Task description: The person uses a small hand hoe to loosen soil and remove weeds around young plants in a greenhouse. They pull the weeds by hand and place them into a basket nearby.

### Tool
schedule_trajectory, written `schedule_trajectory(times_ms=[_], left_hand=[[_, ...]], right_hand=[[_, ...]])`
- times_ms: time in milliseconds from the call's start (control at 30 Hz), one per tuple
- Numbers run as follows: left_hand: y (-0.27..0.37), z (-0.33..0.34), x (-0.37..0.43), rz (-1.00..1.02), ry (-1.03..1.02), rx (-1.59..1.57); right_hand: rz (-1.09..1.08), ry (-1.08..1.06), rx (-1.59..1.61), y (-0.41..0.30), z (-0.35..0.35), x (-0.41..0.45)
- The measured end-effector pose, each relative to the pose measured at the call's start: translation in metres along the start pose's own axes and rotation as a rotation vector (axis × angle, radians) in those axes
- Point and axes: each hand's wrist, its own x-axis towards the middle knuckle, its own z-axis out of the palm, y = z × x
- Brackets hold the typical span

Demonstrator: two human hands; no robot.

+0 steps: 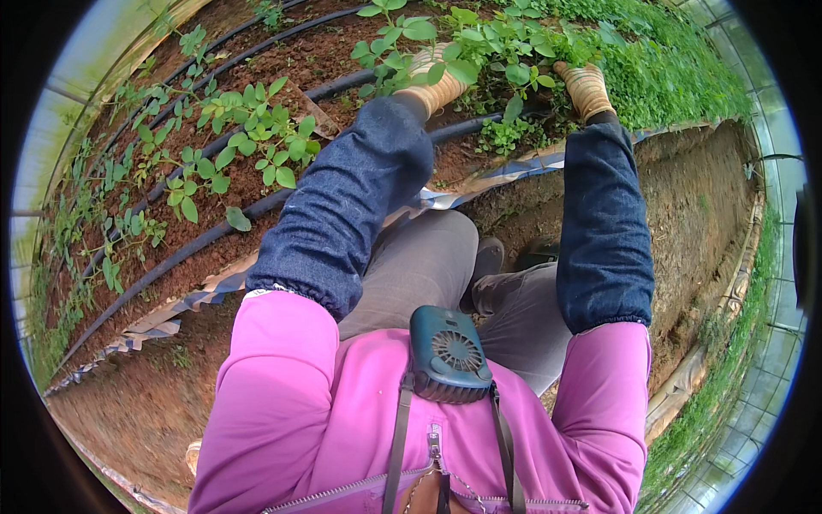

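Note:
Both hands wear tan ribbed work gloves and reach into the planted bed at the top. My left hand (438, 80) is among the leafy stems of a green plant (472, 54), above a black irrigation hose (465, 128); leaves cover its fingers. Farther right, my right hand (586, 90) lies at the edge of dense low green weeds (668, 77), its fingertips partly under foliage. Whether either hand grips a stem cannot be seen. Small weeds (507, 133) grow from the reddish soil between the hands.
More leafy plants (247, 138) and black hoses (205, 238) run along the bed to the left. Blue-and-white plastic sheeting (507, 172) edges the bed. A dirt path (687, 205) lies beside it. A portable fan (451, 353) hangs at my chest, above my bent knees.

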Motion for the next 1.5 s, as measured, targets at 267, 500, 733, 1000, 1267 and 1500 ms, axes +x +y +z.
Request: schedule_trajectory(times_ms=[267, 500, 733, 1000, 1267, 1500], left_hand=[[0.095, -0.006, -0.042, -0.188, -0.066, 0.49], [0.102, -0.002, -0.043, -0.186, 0.037, 0.529], [0.094, 0.005, -0.023, -0.227, -0.072, 0.593], [0.046, -0.005, -0.004, 0.091, -0.224, 0.873], [0.033, -0.01, -0.024, 0.01, -0.119, 0.63], [0.101, -0.015, -0.044, 0.082, -0.46, 0.707]], right_hand=[[-0.121, 0.067, -0.469, -0.068, 0.037, -0.001], [0.081, 0.173, -0.398, -0.024, 0.008, 0.001], [0.067, 0.0, 0.064, 0.013, -0.019, -0.039], [0.036, 0.255, 0.32, 0.048, -0.022, -0.035], [-0.127, 0.212, 0.142, 0.042, -0.02, -0.036], [-0.522, 0.041, -0.876, -0.033, 0.041, -0.023]])
